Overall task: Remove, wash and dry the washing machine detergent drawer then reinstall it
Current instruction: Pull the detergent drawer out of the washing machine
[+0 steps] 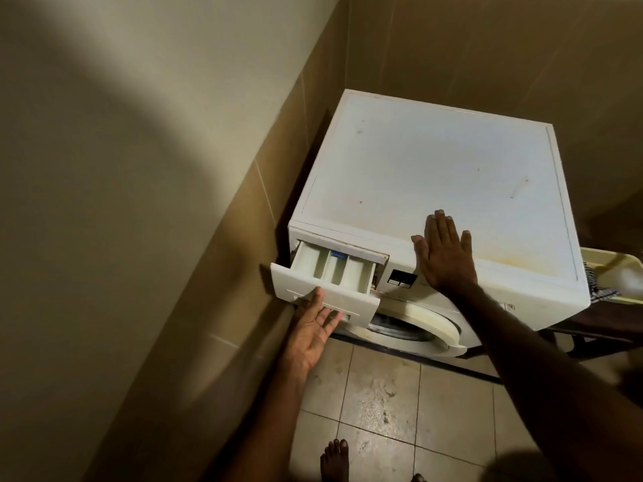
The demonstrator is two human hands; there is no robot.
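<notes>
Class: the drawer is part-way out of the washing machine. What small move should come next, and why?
Probably keep pulling the drawer straight out. It is only part-way out, its rear still inside the slot. The left hand has its fingers under the drawer's front, and the right hand lies flat on the machine, seemingly steadying it.

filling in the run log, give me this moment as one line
stage: removal | detergent drawer: partly out of washing machine | left hand: fingers under drawer front | right hand: flat on machine top
</notes>
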